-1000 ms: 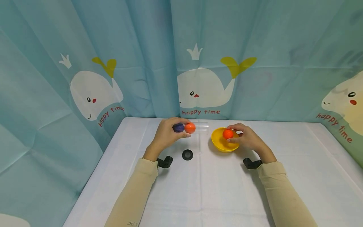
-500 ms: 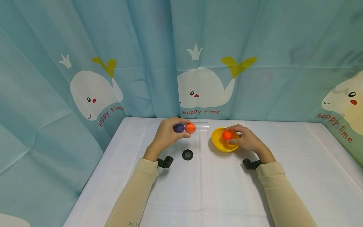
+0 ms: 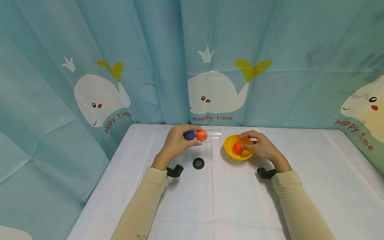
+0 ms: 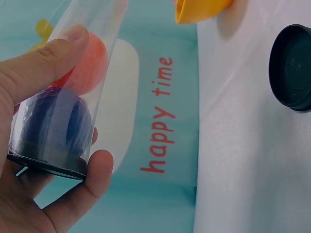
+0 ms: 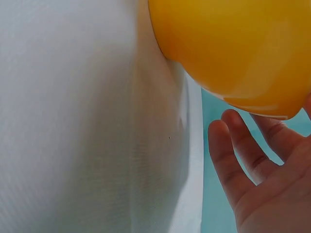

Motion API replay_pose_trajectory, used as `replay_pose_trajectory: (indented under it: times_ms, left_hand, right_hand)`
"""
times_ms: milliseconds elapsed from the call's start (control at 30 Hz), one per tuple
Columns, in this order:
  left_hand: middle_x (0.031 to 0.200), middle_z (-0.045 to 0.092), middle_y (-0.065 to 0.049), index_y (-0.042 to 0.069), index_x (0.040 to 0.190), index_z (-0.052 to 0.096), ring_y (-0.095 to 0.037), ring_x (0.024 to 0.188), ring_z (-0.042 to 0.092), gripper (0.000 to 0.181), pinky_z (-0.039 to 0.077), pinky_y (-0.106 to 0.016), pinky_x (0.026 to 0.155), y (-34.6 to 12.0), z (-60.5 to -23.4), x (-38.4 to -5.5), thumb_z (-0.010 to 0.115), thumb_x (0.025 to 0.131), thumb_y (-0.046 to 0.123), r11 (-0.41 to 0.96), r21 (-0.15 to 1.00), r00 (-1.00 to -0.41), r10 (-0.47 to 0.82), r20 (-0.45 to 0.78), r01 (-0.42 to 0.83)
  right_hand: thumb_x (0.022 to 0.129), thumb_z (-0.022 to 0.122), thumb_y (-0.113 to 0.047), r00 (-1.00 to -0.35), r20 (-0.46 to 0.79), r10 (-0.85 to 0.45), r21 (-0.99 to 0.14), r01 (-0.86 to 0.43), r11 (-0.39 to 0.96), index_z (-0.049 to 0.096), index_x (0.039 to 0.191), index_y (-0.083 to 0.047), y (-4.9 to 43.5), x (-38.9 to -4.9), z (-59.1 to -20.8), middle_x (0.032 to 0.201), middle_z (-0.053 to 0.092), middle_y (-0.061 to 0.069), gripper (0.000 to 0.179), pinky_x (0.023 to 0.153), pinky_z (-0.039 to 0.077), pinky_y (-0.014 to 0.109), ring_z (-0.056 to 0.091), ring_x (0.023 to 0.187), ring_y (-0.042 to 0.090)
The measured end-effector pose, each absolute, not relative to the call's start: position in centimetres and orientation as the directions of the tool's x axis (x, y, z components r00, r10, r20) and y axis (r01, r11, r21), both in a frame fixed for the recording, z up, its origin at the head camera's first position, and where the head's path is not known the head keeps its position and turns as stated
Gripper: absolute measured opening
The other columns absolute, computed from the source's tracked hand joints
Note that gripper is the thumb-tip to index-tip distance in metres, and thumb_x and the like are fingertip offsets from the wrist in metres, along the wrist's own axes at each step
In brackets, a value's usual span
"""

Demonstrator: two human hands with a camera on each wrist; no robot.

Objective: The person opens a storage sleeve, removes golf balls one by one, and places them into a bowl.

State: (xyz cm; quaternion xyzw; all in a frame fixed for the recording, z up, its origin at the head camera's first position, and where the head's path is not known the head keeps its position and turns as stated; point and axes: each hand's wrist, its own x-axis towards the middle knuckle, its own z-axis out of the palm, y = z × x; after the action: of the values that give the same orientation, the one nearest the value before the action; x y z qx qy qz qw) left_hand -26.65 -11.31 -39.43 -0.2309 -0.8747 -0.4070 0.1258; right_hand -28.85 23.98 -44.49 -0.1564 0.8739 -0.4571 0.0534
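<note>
My left hand grips a clear plastic tube lying sideways above the table. Inside it are a dark blue ball and an orange ball; a black cap closes the end near my palm. My right hand reaches over the rim of a yellow bowl. Within the bowl lies another orange ball, the thumb right at its side and the index finger apart above it. In the right wrist view the bowl's wall hides the ball, and the other fingers stay loose outside.
A loose round black cap lies on the white table, in front of the tube and left of the bowl. Behind the table's far edge hangs a blue curtain printed with whales.
The orange ball at my right hand has moved down and slightly left into the bowl, and the index finger has come away from it. My left hand and the tube have hardly moved.
</note>
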Motion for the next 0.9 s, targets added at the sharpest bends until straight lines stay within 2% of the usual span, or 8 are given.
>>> replay_pose_trajectory:
  times_ms: [367,567,600,667,800,900]
  left_hand:
    - [0.111,0.077,0.001,0.023,0.115,0.078,-0.019,0.099,0.066,0.046,0.054,-0.037,0.091,-11.3,-39.5,-26.7,0.095,0.072,0.024,0.562,0.654,-0.862,0.304,0.405,0.506]
    - [0.111,0.077,0.001,0.022,0.115,0.078,-0.019,0.1,0.067,0.046,0.055,-0.038,0.092,-11.3,-39.5,-26.7,0.095,0.072,0.025,0.561,0.653,-0.861,0.306,0.407,0.508]
    - [0.111,0.077,0.001,0.022,0.115,0.078,-0.019,0.1,0.067,0.046,0.055,-0.038,0.092,-11.3,-39.5,-26.7,0.095,0.072,0.025,0.562,0.653,-0.861,0.306,0.407,0.509]
    - [0.111,0.077,0.001,0.023,0.115,0.078,-0.019,0.1,0.067,0.047,0.055,-0.038,0.092,-11.3,-39.5,-26.7,0.095,0.072,0.025,0.564,0.651,-0.86,0.306,0.408,0.509]
    - [0.112,0.077,0.0,0.024,0.115,0.078,-0.02,0.1,0.067,0.046,0.054,-0.038,0.091,-11.3,-39.4,-26.7,0.095,0.072,0.024,0.571,0.645,-0.86,0.306,0.408,0.509]
    - [0.112,0.077,0.0,0.024,0.116,0.078,-0.02,0.1,0.067,0.047,0.054,-0.038,0.09,-11.3,-39.3,-26.6,0.095,0.072,0.025,0.577,0.634,-0.856,0.311,0.413,0.515]
  right_hand:
    - [0.098,0.07,-0.019,-0.948,0.065,-0.311,-0.815,-0.23,0.531,0.068,0.123,-0.005,24.6,-29.0,-44.0,0.139,0.059,0.016,0.029,0.108,0.046,0.057,0.05,0.129,0.035]
    - [0.098,0.07,-0.021,-0.949,0.088,-0.303,-0.816,-0.244,0.525,0.068,0.124,-0.006,24.6,-28.9,-43.4,0.136,0.061,0.014,0.029,0.099,0.049,0.023,0.051,0.128,0.034]
    - [0.098,0.07,-0.02,-0.947,0.097,-0.306,-0.817,-0.252,0.519,0.067,0.124,-0.005,24.5,-28.8,-43.3,0.136,0.061,0.015,0.03,0.098,0.048,0.022,0.051,0.128,0.035]
    - [0.099,0.069,-0.019,-0.946,0.111,-0.305,-0.819,-0.26,0.511,0.066,0.125,-0.003,24.4,-28.8,-43.1,0.135,0.062,0.016,0.031,0.101,0.049,0.026,0.051,0.129,0.034]
    - [0.099,0.068,-0.016,-0.944,0.139,-0.299,-0.82,-0.279,0.5,0.065,0.125,0.0,24.0,-28.7,-42.6,0.134,0.062,0.016,0.031,0.11,0.046,0.051,0.051,0.132,0.032]
    - [0.099,0.068,-0.016,-0.942,0.16,-0.295,-0.816,-0.294,0.498,0.066,0.124,-0.001,23.6,-28.5,-42.1,0.132,0.063,0.015,0.029,0.111,0.044,0.056,0.051,0.132,0.031]
